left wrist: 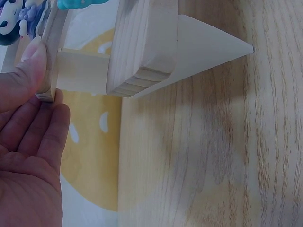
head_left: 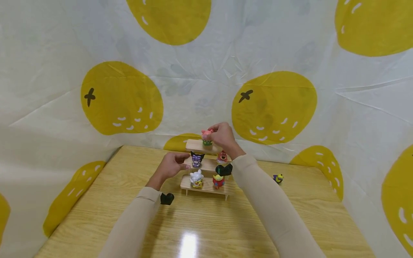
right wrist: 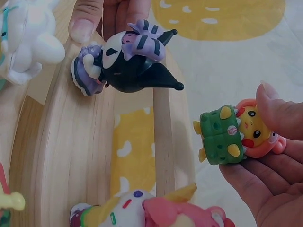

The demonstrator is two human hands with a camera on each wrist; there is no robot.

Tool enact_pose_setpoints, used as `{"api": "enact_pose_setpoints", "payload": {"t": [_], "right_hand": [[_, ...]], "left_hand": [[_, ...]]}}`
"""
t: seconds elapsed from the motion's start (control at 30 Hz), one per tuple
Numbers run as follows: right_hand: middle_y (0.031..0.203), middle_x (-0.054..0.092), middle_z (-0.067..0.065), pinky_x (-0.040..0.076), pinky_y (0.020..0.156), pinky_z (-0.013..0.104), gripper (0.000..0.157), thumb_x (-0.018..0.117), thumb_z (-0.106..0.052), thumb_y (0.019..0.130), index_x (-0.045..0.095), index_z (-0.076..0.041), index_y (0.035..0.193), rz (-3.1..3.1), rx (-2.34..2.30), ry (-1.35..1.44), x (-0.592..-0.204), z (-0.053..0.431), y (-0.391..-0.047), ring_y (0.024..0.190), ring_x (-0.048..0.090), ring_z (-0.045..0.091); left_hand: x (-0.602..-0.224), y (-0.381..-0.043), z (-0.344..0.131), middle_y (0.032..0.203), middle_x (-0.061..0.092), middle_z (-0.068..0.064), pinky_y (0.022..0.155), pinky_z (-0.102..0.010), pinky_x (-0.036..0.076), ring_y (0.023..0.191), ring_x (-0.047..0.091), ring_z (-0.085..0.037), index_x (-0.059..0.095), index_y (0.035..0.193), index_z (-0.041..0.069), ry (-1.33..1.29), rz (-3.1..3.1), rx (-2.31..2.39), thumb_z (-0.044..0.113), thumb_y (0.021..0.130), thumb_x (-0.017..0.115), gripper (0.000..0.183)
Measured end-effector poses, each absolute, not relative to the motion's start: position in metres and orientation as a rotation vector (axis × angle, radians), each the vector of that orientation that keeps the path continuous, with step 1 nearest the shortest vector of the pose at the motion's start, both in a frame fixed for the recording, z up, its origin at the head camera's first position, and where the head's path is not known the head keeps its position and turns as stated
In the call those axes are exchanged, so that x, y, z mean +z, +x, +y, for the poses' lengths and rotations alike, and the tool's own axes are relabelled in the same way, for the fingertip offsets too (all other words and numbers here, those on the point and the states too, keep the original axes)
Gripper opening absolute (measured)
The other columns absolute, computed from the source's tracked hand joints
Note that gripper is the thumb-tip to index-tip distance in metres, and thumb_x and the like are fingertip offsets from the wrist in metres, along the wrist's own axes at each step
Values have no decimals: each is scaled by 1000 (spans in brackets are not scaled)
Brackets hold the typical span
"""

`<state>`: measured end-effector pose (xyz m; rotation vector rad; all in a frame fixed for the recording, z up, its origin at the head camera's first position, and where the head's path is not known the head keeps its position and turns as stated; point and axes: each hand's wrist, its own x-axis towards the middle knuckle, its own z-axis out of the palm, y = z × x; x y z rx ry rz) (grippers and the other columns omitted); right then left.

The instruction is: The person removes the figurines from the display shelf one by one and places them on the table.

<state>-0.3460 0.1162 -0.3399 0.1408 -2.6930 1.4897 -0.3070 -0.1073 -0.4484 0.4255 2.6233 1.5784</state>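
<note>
Your right hand has one pink-and-green figurine pinched at the top tier of one three-tier stand, near the surface's back edge, and your left hand grips the middle tier by its left end! You've four more figurines there, two on that tier, two on the bottom tier, plus one purple-and-yellow figure towards the surface's back right corner.
</note>
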Motion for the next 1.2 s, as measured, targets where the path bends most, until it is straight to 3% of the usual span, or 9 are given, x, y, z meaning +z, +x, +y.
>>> {"api": "enact_pose_setpoints", "payload": {"t": [0.27,0.5,0.63,0.87,1.07,1.2], "right_hand": [[113,73,19,60,76,31,28,82,-9,89,77,2,114,-2665,1554,168,-340,124,-346,91,65,28],[113,71,20,63,93,51,27,81,-10,90,76,3,113,-2652,1588,162,-339,129,-343,90,61,28],[113,71,20,62,96,53,28,81,-10,91,76,4,114,-2655,1593,152,-338,130,-343,90,60,28],[111,72,18,60,79,38,26,82,-12,91,78,1,112,-2677,1526,155,-338,135,-342,87,59,26],[111,71,19,61,82,43,26,81,-12,91,77,2,113,-2680,1540,163,-337,141,-340,86,58,26],[113,71,19,57,74,31,30,81,-12,91,76,3,116,-2684,1522,153,-335,147,-339,87,59,26]], "left_hand": [[-448,-306,-107,145,65,-17,114,-48,52,136,62,-35,64,142,3,427,2621,1578,9,96,76,48],[-449,-307,-107,144,65,-17,114,-48,53,135,62,-35,65,141,2,436,2626,1577,9,95,76,48],[-451,-308,-108,144,65,-17,114,-49,52,135,62,-36,65,141,2,446,2631,1578,9,96,76,47],[-452,-308,-109,145,65,-17,114,-48,52,136,62,-35,64,142,3,449,2640,1566,10,96,75,48],[-452,-308,-109,145,65,-17,114,-49,52,136,61,-36,64,142,2,454,2635,1577,9,96,75,48],[-451,-308,-109,145,64,-17,114,-49,52,136,61,-36,64,143,3,461,2633,1569,9,96,75,49]]}}
